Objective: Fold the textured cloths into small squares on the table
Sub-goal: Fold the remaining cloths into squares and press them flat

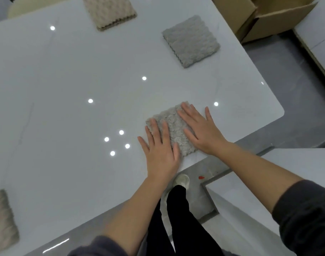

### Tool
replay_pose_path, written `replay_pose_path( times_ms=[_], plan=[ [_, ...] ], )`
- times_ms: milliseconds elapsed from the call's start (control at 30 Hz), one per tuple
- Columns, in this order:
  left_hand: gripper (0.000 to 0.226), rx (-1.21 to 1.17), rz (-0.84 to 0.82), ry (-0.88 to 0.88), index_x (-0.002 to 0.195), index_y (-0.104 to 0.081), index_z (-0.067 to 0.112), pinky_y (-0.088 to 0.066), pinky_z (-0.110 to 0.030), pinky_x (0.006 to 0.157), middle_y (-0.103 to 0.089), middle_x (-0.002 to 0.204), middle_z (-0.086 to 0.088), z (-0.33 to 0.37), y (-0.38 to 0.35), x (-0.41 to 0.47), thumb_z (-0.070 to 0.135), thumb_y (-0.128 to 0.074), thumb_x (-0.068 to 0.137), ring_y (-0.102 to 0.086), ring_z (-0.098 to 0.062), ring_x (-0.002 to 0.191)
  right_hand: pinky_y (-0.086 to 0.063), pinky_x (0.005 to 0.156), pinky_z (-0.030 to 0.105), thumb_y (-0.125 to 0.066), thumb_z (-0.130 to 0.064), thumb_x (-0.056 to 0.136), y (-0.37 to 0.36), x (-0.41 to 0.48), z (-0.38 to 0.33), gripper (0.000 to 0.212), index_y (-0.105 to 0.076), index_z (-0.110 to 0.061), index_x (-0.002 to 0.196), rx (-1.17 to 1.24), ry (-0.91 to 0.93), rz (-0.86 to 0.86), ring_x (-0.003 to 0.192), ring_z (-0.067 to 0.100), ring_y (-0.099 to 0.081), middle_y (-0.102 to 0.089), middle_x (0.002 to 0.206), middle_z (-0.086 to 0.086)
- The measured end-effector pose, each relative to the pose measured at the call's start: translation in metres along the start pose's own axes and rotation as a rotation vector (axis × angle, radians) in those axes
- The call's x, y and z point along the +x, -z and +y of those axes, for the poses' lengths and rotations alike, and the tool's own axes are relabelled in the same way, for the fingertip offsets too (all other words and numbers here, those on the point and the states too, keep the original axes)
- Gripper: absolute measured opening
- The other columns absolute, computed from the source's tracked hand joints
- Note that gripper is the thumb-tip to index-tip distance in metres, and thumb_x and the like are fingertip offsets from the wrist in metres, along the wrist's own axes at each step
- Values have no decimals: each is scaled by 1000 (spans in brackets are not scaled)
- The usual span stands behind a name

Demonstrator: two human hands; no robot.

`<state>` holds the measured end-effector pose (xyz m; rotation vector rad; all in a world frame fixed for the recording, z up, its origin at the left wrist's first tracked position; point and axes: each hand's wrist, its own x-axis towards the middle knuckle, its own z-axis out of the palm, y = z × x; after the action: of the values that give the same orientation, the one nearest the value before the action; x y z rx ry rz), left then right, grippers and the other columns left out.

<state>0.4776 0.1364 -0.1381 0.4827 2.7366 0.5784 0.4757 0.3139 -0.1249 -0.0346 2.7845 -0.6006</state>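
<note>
A small grey textured cloth (173, 129), folded into a square, lies near the front right edge of the glossy white table (65, 108). My left hand (160, 152) lies flat, fingers spread, on the cloth's near left part. Pressed flat over its right side is my right hand (199, 129). Neither hand grips anything. A second folded grey cloth (191, 41) rests farther back on the right. A folded beige cloth (109, 12) sits at the far edge, and another beige cloth (1, 220) shows at the near left.
An open cardboard box (265, 17) stands on the floor beyond the table's right corner. A second white surface (296, 167) lies to the right, behind my right forearm. My legs and a shoe (182, 182) are below the table edge, near a red spot (201, 177) on the floor.
</note>
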Motion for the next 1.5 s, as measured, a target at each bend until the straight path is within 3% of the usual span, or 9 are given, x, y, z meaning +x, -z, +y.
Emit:
replay_pose_path(
  times_ms=[233,400,700,933,1100,1267,1500],
  plan=[
    [66,9,17,75,155,0,16,7,-57,116,16,160,-10,-4,-1,-16,41,-19,96,16,-29,147,4,118,56,-19,-40,98,-17,-5,-13,60,-10,-24,155,-39,37,5,150,19,3,5,162,-7],
    [67,-13,61,154,155,-6,15,9,-56,116,9,161,-12,-4,3,-6,41,-20,95,7,-34,148,9,118,54,-18,-46,97,-14,-5,-7,61,-5,-29,155,-7,34,14,150,18,6,11,161,-11],
    [63,50,61,127,155,-5,17,8,-57,116,12,161,-9,-14,-2,-7,42,-17,98,9,-32,148,7,117,55,-17,-41,98,-26,-6,-24,59,-11,-25,155,-85,27,17,150,20,2,4,163,-3],
    [63,61,89,87,154,-9,11,8,-53,117,3,161,-13,-8,-11,1,31,-24,97,5,-34,148,-1,117,60,-17,-36,100,-34,-1,-25,58,-8,-20,154,-143,32,37,150,20,-1,0,163,-1],
    [63,108,62,47,154,-12,10,7,-54,117,-3,161,-14,-12,-6,0,34,-24,97,4,-37,147,-6,115,64,-17,-36,100,-39,-2,-29,56,-11,-21,155,-151,-14,50,150,24,-1,0,163,0],
    [64,144,25,-149,154,-12,17,9,-57,116,1,162,-11,-32,36,25,42,-24,97,7,-40,147,6,116,60,-13,-42,99,-37,-25,-36,58,-3,-27,154,5,-254,150,149,26,10,10,162,-1],
    [55,310,-217,-960,154,-17,25,-2,-53,119,-6,162,-6,-39,57,117,40,-21,102,-1,-33,148,5,115,63,-17,-45,97,-70,-47,-96,63,9,-29,152,168,-703,304,148,33,13,15,162,6]
  ],
)
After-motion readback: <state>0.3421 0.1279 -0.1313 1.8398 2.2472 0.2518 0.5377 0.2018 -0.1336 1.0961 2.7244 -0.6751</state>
